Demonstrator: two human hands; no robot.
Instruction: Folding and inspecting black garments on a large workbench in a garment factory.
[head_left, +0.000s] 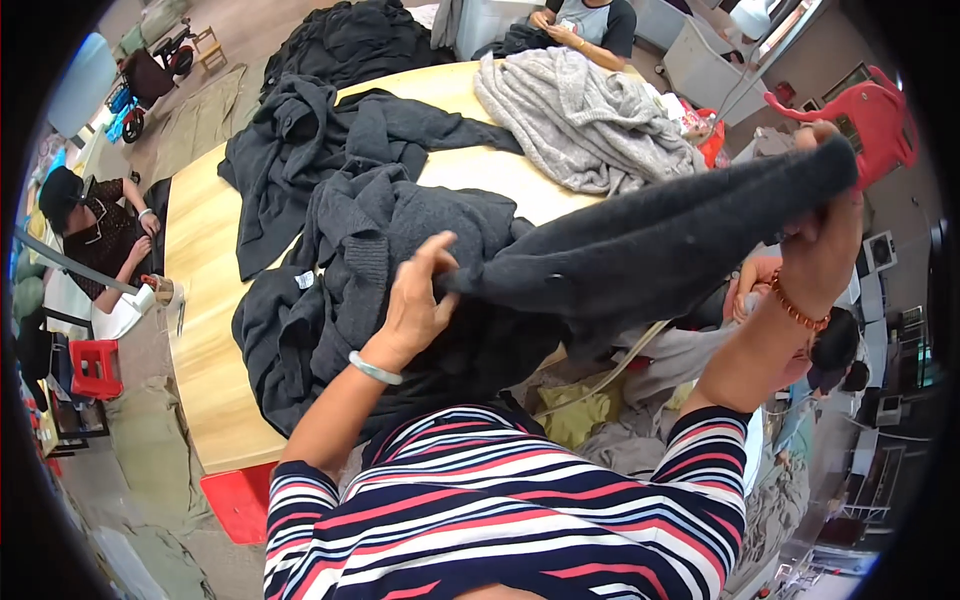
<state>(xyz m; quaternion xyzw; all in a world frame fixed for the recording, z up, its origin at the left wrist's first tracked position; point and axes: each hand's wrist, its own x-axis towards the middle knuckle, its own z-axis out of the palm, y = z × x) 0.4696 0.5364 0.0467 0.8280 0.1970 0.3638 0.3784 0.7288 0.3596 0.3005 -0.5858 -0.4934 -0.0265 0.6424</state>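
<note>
A dark grey knit garment [620, 235] is stretched sideways in the air between my two hands. My left hand [418, 300], with a pale bangle at the wrist, pinches one part of it near the middle. Raised at the far right, my right hand [825, 205] grips the other end, its fingers partly hidden behind the cloth; beads circle that wrist. Under and beside my left hand lies a heap of dark grey knitwear [370, 235] on the table, with a ribbed edge and a small white label showing.
The pale wooden table [205, 340] also bears a light grey knit pile [570, 110]. Black garments [345, 45] are heaped beyond it. One co-worker [105, 230] sits at left, another [590, 25] at the far side. Red stools [95, 368] stand around; more cloth lies on the floor.
</note>
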